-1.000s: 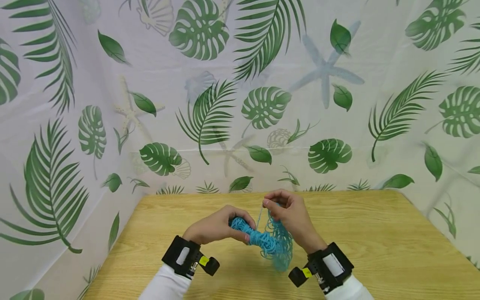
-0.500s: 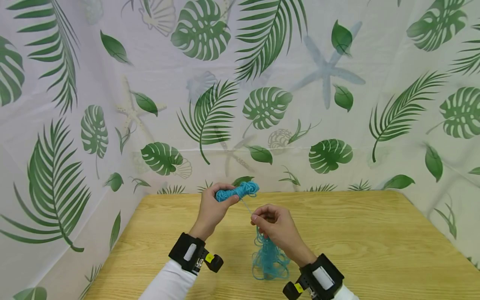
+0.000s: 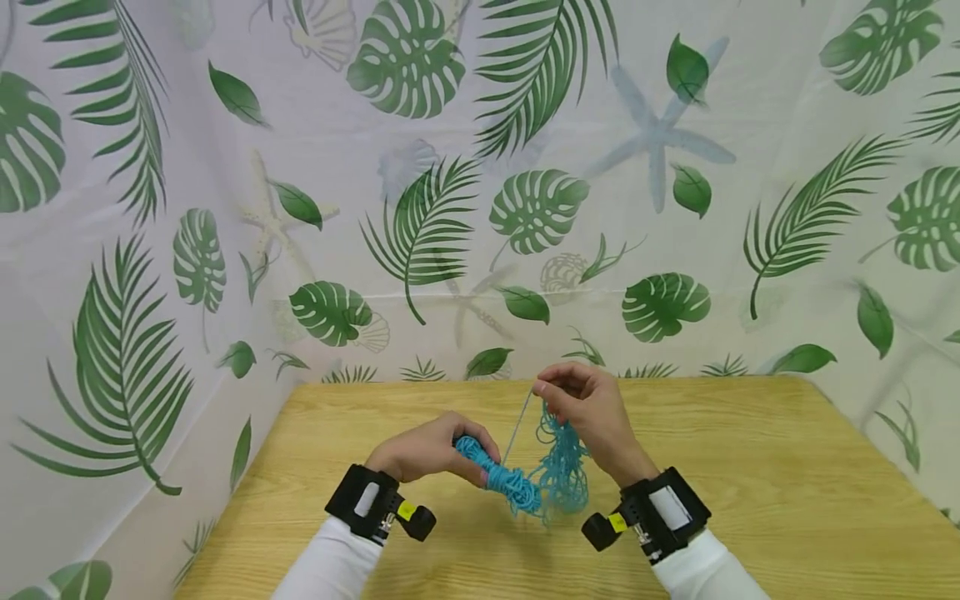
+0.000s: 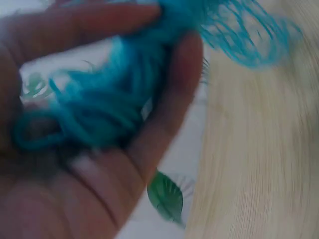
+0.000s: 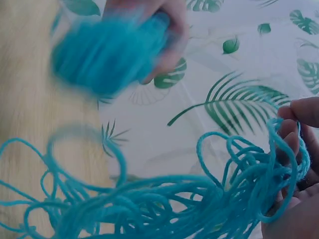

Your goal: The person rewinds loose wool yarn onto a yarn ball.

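My left hand [image 3: 433,450] grips a small bundle of blue yarn [image 3: 512,485], wound tight round its middle, with thumb and fingers curled about it. In the left wrist view the bundle [image 4: 109,94] lies between thumb and fingers, somewhat blurred. My right hand [image 3: 592,412], higher and to the right, pinches a strand [image 3: 519,427] that runs taut down to the bundle. From the same hand hangs a loose tangle of blue yarn [image 3: 564,467] in many loops. The right wrist view shows those loops [image 5: 199,199] trailing from the fingers.
Both hands work above a wooden table [image 3: 750,483]. Behind it hangs a white cloth [image 3: 465,250] printed with green leaves and starfish. Each wrist wears a black strap with a small camera [image 3: 420,523].
Half a second ago the bundle was raised at the left and my right hand was lower. Now the left hand has tipped the bundle down, and the right hand has risen with the strand.
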A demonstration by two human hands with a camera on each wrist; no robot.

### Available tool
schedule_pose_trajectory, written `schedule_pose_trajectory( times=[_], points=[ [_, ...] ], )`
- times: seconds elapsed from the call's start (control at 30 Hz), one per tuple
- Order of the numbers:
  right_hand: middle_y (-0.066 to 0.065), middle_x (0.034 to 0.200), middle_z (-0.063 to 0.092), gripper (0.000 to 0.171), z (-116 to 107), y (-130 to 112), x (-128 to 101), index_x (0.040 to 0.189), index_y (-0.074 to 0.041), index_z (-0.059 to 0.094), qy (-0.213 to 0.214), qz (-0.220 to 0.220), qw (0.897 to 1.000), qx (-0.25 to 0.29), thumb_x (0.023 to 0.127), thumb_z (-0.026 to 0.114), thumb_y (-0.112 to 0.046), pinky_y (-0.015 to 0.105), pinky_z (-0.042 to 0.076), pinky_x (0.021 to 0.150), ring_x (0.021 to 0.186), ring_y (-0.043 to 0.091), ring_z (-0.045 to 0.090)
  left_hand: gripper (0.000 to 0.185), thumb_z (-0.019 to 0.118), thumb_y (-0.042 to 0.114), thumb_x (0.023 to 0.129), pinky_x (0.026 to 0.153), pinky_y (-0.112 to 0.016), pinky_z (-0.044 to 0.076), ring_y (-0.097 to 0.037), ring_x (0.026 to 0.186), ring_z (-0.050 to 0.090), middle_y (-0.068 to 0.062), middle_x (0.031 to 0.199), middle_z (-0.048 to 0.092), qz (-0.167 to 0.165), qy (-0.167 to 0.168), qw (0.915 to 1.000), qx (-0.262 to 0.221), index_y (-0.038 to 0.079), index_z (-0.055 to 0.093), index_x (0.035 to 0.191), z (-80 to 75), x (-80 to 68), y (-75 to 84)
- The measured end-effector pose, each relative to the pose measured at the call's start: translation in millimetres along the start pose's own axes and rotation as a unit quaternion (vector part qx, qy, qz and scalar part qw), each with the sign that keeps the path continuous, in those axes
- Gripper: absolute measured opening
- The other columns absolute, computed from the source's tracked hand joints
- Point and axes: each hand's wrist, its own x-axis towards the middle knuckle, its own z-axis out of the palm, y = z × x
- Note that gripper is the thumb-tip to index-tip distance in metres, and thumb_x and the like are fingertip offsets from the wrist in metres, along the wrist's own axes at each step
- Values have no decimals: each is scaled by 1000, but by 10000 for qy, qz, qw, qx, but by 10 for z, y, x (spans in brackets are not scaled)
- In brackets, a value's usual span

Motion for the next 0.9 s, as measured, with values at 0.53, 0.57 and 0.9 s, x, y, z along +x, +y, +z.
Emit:
schedule_pose_trajectory(
  times=[0.53,0.57,0.9],
  points=[
    [12,84,68,15,244,200,-277,101,-1,72,-1471,548,9834,-909,97,71,-15,28,51,50,62,19,59,22,70,-3,93,90,-36,57,-22,102,63,-14,118,60,836,3710,9188,-1061,-5,68,115,-24,140,-63],
    [14,85,68,16,236,161,-258,102,0,72,-1402,572,9847,-866,98,70,-16,28,51,51,62,19,59,22,72,-2,92,86,-36,57,-24,101,64,-15,117,62,652,3887,9176,-510,-5,70,113,-16,141,-101],
    [3,88,68,22,-34,5,100,109,13,65,-302,162,9994,56,99,66,-7,24,49,57,66,14,57,18,76,-5,86,75,-34,57,-16,80,62,-9,102,65,-239,610,9953,713,-4,72,104,-33,39,-108]
  ],
)
